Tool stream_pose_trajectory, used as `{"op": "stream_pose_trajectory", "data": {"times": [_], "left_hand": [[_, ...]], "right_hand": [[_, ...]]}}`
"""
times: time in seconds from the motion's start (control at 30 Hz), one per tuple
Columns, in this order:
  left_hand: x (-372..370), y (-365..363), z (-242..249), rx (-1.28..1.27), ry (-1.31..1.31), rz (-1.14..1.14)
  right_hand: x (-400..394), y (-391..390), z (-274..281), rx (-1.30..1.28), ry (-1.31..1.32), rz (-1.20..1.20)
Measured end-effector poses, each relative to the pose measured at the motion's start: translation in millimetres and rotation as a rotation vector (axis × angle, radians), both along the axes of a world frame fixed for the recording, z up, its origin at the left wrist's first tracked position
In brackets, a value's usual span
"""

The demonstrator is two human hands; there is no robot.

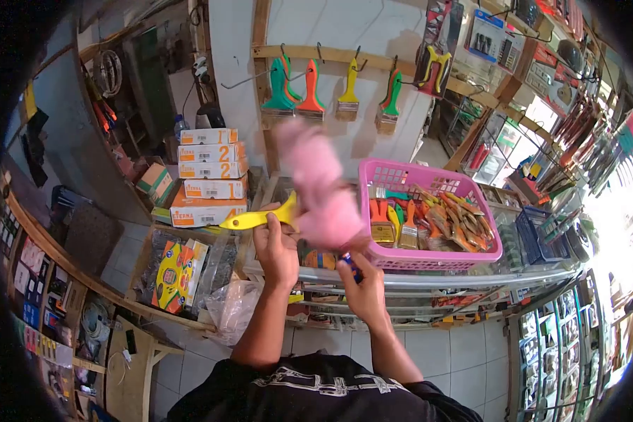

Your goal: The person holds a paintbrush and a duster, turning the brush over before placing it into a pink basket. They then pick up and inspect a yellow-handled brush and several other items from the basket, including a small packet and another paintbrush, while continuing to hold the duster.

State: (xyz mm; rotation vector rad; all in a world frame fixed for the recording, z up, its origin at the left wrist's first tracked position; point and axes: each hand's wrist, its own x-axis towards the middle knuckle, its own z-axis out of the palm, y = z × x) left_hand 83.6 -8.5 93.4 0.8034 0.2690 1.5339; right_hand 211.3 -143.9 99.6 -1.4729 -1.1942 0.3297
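My left hand (276, 246) is closed on a yellow-handled paintbrush (250, 219), its handle end pointing left. The brush's far end is hidden behind a pink duster or cloth (323, 190), blurred by motion. In my right hand (364, 285) is a small blue handle, wrapped by the fingers, just below the pink thing. To the right, a pink basket (429, 263) holds several paintbrushes (457, 218) with orange, green and yellow handles. More paintbrushes (348, 84) hang from hooks on the wall ahead.
Orange and white boxes (207, 211) are stacked left of my hands. Below them lie a yellow box (174, 276) and a crumpled plastic bag (233, 309). The glass counter's metal edge (443, 281) runs in front of me. A blue basket (541, 235) stands at the right.
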Motion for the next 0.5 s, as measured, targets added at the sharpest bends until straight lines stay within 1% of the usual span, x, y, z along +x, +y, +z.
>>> {"op": "stream_pose_trajectory", "data": {"times": [0.03, 0.07, 0.13, 0.17, 0.2, 0.27, 0.3, 0.33, 0.37, 0.4, 0.43, 0.47, 0.5], "left_hand": [[-6.5, 13.5, -19.0, -0.009, 0.054, 0.020], [-11.0, 21.3, -34.1, -0.021, 0.111, 0.038], [-7.7, 12.4, -21.8, -0.120, 0.042, 0.145], [-12.3, 11.5, -7.2, -0.108, -0.042, 0.053], [-15.9, 9.5, 4.4, -0.096, -0.127, -0.038], [-24.0, 14.1, 2.1, -0.114, -0.090, -0.040], [-27.7, 16.7, 2.9, -0.148, -0.075, -0.045], [-31.8, 18.7, 2.2, -0.184, -0.061, -0.049], [-35.9, 22.6, -3.7, -0.173, -0.097, -0.148], [-37.5, 22.6, -3.5, -0.276, -0.144, -0.228], [-36.6, 22.7, -2.8, -0.382, -0.190, -0.313], [-35.3, 21.9, -3.0, -0.487, -0.236, -0.403], [-34.5, 20.0, -3.4, -0.468, -0.211, -0.476]], "right_hand": [[2.4, -0.3, -5.7, 0.021, -0.054, 0.108], [3.2, -0.1, -5.9, 0.011, -0.048, 0.116], [2.5, 0.2, -7.4, -0.008, -0.026, 0.130], [4.2, 3.5, -12.6, -0.028, -0.021, 0.064], [5.4, 3.6, -13.8, -0.045, 0.040, 0.059], [10.8, 2.7, -15.4, -0.082, 0.157, 0.056], [19.3, 0.1, -19.1, -0.027, 0.164, 0.134], [23.4, -3.1, -19.0, 0.004, 0.184, 0.153], [24.0, -6.7, -14.5, 0.030, 0.250, 0.146], [23.1, -12.4, -4.2, 0.054, 0.317, 0.134], [30.4, -16.4, 0.3, 0.045, 0.277, 0.161], [31.5, -16.0, -0.6, 0.077, 0.319, 0.139], [31.9, -16.6, 1.6, 0.086, 0.316, 0.130]]}}
